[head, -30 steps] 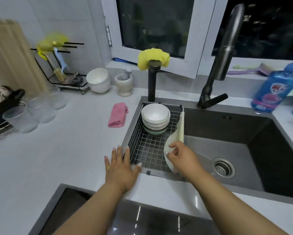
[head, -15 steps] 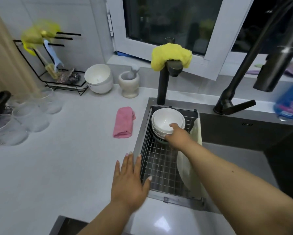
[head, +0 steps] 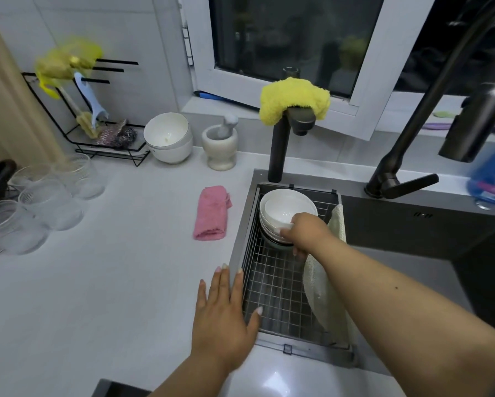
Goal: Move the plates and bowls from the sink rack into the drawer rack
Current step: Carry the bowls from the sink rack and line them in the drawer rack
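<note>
A stack of white bowls (head: 280, 212) stands at the far end of the wire sink rack (head: 275, 290). My right hand (head: 305, 232) grips the near rim of the stack, thumb on top, fingers curled down its side. The top bowl sits slightly raised and tilted. A pale green plate (head: 319, 290) leans on edge against the rack's right side, partly hidden under my right forearm. My left hand (head: 226, 310) lies flat with straight fingers on the counter at the rack's left rim. A dark corner at the bottom edge (head: 111, 389) may be the drawer.
A pink cloth (head: 211, 213) lies left of the sink. Clear glasses (head: 42, 199), two white bowls (head: 169, 141) and a mortar with pestle (head: 220, 144) stand on the counter. A dark tap (head: 280, 144) with a yellow cloth and a tall faucet (head: 406, 156) rise behind the sink.
My right hand left the green plate, reached to the bowl stack and now curls around its near rim, lifting the top bowl slightly. The view moved closer. My left hand stays on the counter.
</note>
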A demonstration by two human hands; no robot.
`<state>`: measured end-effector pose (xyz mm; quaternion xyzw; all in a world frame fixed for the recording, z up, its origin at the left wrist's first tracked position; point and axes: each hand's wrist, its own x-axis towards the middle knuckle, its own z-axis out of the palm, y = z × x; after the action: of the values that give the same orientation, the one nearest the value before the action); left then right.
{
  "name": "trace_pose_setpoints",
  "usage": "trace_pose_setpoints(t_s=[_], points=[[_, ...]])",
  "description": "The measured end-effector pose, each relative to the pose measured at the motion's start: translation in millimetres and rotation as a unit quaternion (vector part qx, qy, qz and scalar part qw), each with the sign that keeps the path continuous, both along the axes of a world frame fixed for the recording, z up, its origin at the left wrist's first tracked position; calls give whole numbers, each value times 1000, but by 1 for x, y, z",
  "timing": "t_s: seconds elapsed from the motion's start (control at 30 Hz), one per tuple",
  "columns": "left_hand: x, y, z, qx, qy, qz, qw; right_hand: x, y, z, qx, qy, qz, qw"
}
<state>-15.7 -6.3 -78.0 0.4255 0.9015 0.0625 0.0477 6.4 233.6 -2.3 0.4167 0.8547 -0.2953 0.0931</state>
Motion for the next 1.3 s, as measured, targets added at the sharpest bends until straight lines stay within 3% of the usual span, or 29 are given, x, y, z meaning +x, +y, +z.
trace_pose_setpoints(t_s=[0.17, 0.57, 0.67, 0.73, 0.87, 0.97, 1.07, 1.13, 1.2, 1.3], points=[[-1, 0, 0, 0, -5, 1, 1000, -5, 3, 3, 39, 8, -8, 999], [2, -2, 11, -2, -26, -7, 1000, 29, -19, 44, 85, 175, -48, 980], [-2, -2, 15, -12, -67, 2, 998, 54, -38, 54, 86, 215, -42, 972], [-6, 1, 24, 36, -150, 26, 988, 71, -52, 57, 75, 230, -35, 970], [1, 1, 64, 251, -337, 132, 898, 106, -79, 60, 70, 235, -6, 969], [18, -4, 89, 313, -403, 216, 832, 129, -98, 58, 59, 233, 24, 970], [48, -15, 111, 387, -521, 258, 716, 148, -116, 55, 43, 239, 54, 969], [70, -28, 126, 401, -572, 262, 666, 161, -129, 55, 47, 241, 86, 966], [93, -42, 131, 405, -589, 269, 646, 175, -142, 56, 42, 244, 120, 961], [126, -65, 133, 424, -563, 298, 643, 201, -160, 56, -5, 265, 159, 951]])
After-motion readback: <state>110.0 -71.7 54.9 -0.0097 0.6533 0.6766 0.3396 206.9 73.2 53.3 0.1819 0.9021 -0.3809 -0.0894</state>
